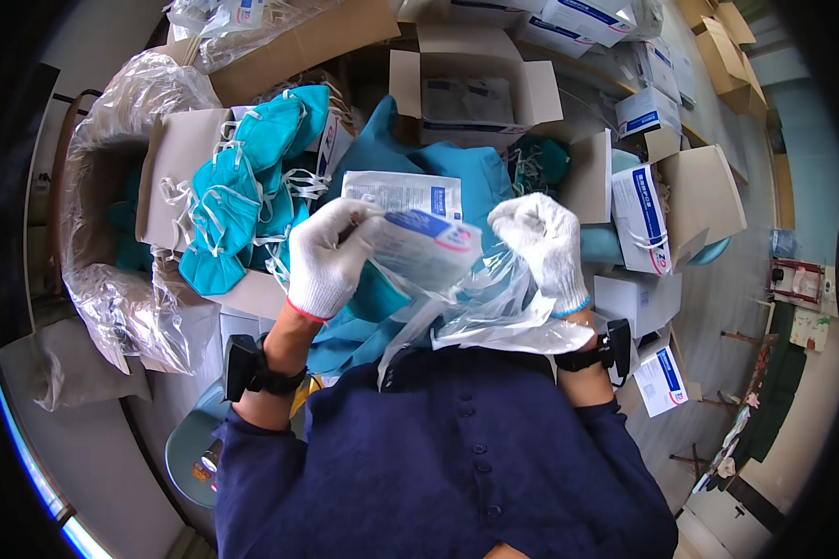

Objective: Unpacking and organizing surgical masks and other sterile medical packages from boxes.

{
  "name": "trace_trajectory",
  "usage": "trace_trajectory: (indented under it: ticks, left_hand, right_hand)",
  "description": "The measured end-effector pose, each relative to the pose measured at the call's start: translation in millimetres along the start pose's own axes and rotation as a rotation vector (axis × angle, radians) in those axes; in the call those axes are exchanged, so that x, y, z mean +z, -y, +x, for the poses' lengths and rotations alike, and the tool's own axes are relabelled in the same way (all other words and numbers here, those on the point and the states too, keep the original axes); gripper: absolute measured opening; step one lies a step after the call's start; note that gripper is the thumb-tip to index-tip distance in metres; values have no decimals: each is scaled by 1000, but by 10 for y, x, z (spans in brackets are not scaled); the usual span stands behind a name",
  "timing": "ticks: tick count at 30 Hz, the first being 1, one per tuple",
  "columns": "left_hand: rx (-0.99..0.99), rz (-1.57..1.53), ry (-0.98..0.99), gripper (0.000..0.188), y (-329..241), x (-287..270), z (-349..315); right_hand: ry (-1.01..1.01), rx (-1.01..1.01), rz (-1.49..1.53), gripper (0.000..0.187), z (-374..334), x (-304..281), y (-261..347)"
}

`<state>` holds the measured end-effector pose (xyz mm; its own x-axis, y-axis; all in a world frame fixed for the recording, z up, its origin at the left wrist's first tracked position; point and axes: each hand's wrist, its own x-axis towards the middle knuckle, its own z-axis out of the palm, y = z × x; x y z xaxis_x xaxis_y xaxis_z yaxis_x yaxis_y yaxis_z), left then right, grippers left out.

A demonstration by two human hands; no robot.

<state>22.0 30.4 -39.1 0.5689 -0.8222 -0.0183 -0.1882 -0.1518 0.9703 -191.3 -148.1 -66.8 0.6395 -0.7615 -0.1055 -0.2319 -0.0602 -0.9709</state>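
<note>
My left hand (326, 261), in a white knit glove with a red cuff, pinches the edge of a printed clear plastic pouch (429, 246) with a blue label. My right hand (539, 244), gloved with a blue cuff, has its fingers curled together; what they hold, if anything, I cannot make out. Loose clear plastic bags (503, 321) spread below and between both hands, over my lap. Under my left hand a teal face mask (379, 294) shows in part. Another printed pouch (446, 197) lies flat just beyond, on blue cloth (480, 177).
At the left, teal masks with white straps (228, 210) heap over a cardboard box, beside a plastic-lined container (112, 270). An open carton (471, 130) stands ahead. To the right are an open box (704, 205), a small white-and-blue box (640, 219) and more masks (541, 163).
</note>
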Motion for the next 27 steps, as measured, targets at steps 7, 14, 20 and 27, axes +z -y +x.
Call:
trace_trajectory:
  ticks: [7, 14, 20, 27]
  left_hand:
    - [91, -124, -218, 9, 103, 103, -8]
    - [77, -162, 61, 29, -149, -55, 29]
    - [514, 441, 167, 17, -392, -46, 52]
    - [589, 633, 215, 24, -275, 116, 14]
  right_hand:
    - [293, 263, 158, 64, -94, 166, 189]
    - [174, -313, -463, 23, -83, 266, 33]
    - [-24, -603, -707, 14, -108, 272, 133]
    - [54, -443, -728, 19, -178, 313, 188]
